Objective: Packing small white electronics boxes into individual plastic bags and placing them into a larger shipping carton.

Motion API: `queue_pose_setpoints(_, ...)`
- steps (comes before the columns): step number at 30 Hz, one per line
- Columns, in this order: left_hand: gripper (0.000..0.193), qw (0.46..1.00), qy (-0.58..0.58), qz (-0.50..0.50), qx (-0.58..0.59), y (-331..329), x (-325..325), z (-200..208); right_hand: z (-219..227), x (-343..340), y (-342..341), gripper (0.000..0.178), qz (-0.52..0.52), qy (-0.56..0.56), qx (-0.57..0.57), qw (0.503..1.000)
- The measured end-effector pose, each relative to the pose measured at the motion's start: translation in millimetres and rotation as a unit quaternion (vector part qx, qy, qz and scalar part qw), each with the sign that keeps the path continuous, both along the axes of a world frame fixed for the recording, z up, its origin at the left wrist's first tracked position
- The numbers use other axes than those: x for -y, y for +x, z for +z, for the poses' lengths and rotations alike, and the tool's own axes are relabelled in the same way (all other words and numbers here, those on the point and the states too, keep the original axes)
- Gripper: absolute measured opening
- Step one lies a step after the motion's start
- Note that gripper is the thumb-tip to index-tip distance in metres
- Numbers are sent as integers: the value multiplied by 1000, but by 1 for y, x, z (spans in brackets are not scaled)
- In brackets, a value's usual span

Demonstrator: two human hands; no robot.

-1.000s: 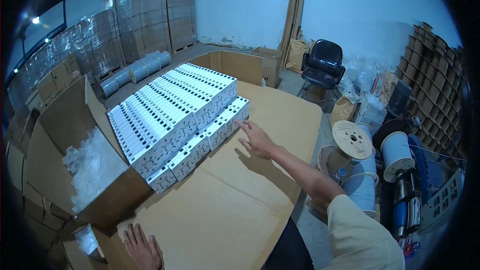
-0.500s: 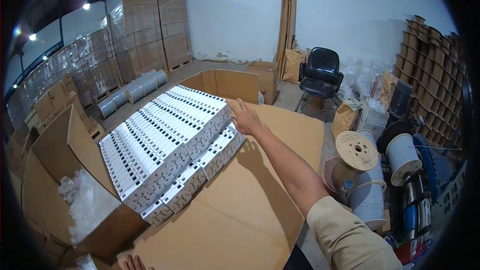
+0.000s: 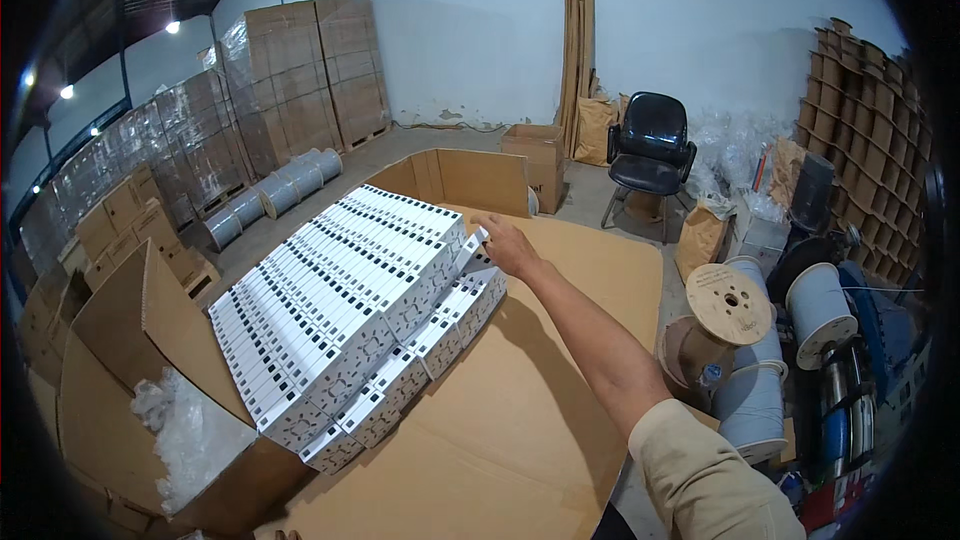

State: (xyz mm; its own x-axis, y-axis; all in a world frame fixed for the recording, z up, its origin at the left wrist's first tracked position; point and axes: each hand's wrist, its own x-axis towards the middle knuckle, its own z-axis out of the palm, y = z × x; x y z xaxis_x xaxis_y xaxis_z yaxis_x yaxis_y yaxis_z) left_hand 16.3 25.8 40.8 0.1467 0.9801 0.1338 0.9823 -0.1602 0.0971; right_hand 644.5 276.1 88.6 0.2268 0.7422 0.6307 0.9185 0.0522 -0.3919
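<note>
Stacked rows of white plates with dark square holes (image 3: 350, 280) lie in two layers on a flat cardboard sheet (image 3: 480, 400). At the stack's far right corner, my right hand (image 3: 510, 243) is closed, its fingers pinching one slim white plate (image 3: 472, 246). That plate leans out from the upper layer, tilted above the lower row. My forearm reaches over the sheet in a beige sleeve. Only a sliver of my left hand (image 3: 287, 536) shows at the bottom edge, by the cardboard; its fingers are mostly cut off.
An open cardboard box (image 3: 200, 360) with clear plastic wrap (image 3: 190, 430) stands left of the stack. Wooden-ended cable spools (image 3: 730, 302) are on the right. A black chair (image 3: 650, 145) stands behind, and wrapped cartons on pallets (image 3: 290, 80) line the far left wall.
My right hand has closed on a white plate at the corner and tipped it outward from the stack. My left hand has mostly slipped out below. The whole view has shifted slightly.
</note>
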Motion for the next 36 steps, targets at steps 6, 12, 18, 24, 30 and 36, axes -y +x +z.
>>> queue_pose_setpoints(6,59,999,41,-1,18,0,-8,-10,0,9,9,18,41,23,15,999)
queue_pose_setpoints(12,59,996,92,-15,2,5,-20,-18,24,56,-9,23,11,9,24,1000)
queue_pose_setpoints(18,53,993,107,-14,38,2,-20,-20,38,106,-59,27,16,-15,38,999)
queue_pose_setpoints(24,61,987,21,43,150,-6,-25,-35,41,156,-150,31,65,14,-70,995)
queue_pose_setpoints(30,58,987,32,56,146,-13,-25,-39,25,185,-252,32,133,-24,-129,982)
queue_pose_setpoints(36,58,981,53,28,186,-14,-26,-37,20,203,-336,28,204,-89,-228,948)
